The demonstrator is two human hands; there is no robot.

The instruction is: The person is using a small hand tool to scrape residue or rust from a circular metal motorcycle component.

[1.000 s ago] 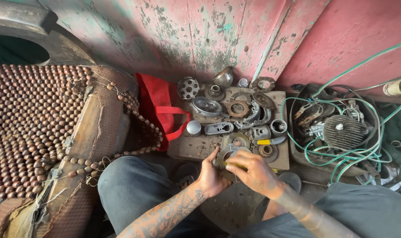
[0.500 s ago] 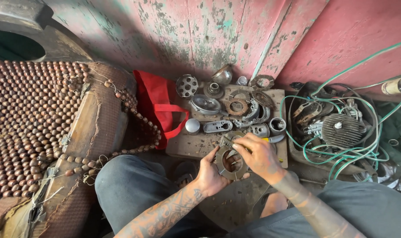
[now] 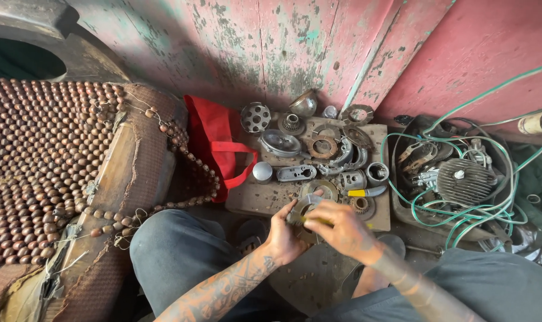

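i look down from the head camera at my two bare hands, low in the middle of the view. my left hand, forearm tattooed, grips a round metal disc from the 7 o'clock side, thumb up along its left edge. my right hand is clenched over the disc from 3 o'clock, and a thin yellowish tool shows under its fingers; i cannot tell how firmly it is pinched. the disc sits just above the near edge of a flat wooden board, between my knees.

on the board, at 12 o'clock from my hands, metal parts lie close together: a perforated round plate, a toothed gear, a rusty ring, a small cylinder and a yellow-handled tool. bare board shows only at its left near corner, at 10 o'clock from my hands.

at 10 o'clock a red bag touches the board's left edge. further left, at 9 o'clock, a wooden beaded seat cover fills the view. at 2 o'clock a finned metal part lies in a tangle of green wire, just beside the board's right edge. a peeling pink wall closes off the far side at 12 o'clock.
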